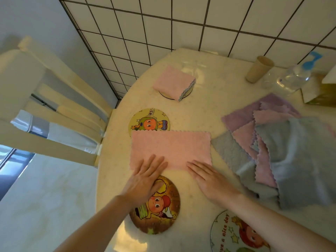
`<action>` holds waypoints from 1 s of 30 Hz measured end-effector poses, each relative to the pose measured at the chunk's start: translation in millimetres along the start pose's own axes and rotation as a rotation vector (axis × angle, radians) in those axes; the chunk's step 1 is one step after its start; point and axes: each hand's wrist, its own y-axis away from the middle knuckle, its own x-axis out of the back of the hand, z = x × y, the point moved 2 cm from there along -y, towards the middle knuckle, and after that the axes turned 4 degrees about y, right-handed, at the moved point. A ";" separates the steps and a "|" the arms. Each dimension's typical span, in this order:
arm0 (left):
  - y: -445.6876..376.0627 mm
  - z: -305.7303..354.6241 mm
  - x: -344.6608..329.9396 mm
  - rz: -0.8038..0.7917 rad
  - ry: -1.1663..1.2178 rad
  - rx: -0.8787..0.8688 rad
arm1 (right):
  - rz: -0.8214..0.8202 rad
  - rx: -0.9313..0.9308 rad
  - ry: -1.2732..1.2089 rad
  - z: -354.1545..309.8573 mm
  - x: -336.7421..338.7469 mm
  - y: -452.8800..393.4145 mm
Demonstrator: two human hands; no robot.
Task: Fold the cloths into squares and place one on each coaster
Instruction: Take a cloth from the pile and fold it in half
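We find a folded cloth (174,82) on the far coaster (187,94); cloth pile (283,151) right; spread cloth (171,149) between two coasters (143,119) (160,215).

Lighting soft and warm, fairly bright. Glare patches on the table (200,110) at its far edge and near edge beside my left forearm. Wide-angle bending curves the wall tiles (181,24). My left hand (145,177) is slightly motion-blurred.

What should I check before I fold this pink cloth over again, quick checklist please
1. Pink cloth lies flat on the table: ok.
2. Left hand and right hand both press its near edge: ok.
3. Cloth already square: not ok, it is a rectangle.
4. Green-character coaster clear: not ok, the cloth overlaps its near edge.
5. Unfolded cloth pile clear of the fold: cannot tell, it lies at the right edge.
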 end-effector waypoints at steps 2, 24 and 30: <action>12.6 -18.7 2.8 -0.011 -0.022 0.030 | 0.002 0.000 0.031 11.4 0.8 10.3; -1.7 59.1 11.1 0.173 0.112 0.022 | 0.098 0.041 -0.007 -3.5 53.7 4.0; -9.2 107.6 -13.8 0.114 0.157 0.008 | 0.196 0.152 -0.149 -42.7 58.1 45.4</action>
